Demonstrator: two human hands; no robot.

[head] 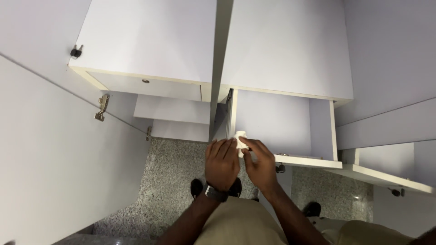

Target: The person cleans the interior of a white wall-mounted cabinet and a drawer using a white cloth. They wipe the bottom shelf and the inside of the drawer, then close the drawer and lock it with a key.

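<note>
The cloth (240, 141) is a small white crumpled wad, soft-edged and folded on itself, with only its far part showing above the fingers. Its long axis runs near to far in the scene, the free end pointing away toward the open drawer (277, 120). It sits at the drawer's near left corner, just by the white side rail, and looks pressed against that edge, though whether it touches the rail cannot be told. The right hand (260, 164) is closed on the cloth, thumb and forefinger pinching its near end. The left hand (221, 162) lies flat and open just beside it, fingers straight and together, pointing far, their tips at or on the cloth's left side; it holds nothing of its own. A dark watch (215, 193) bands the left wrist. The drawer is pulled out, pale lilac inside, with a white front panel at its near edge. To its left a second white cabinet block (150, 45) juts out, with a key (76, 51) in a lock at its far left corner. A white door (54, 159) stands open on the left, carrying a metal hinge (102, 107). Below is a speckled grey floor (168, 181), with dark shoes partly hidden under the arms, and khaki trousers fill the near edge.
</note>
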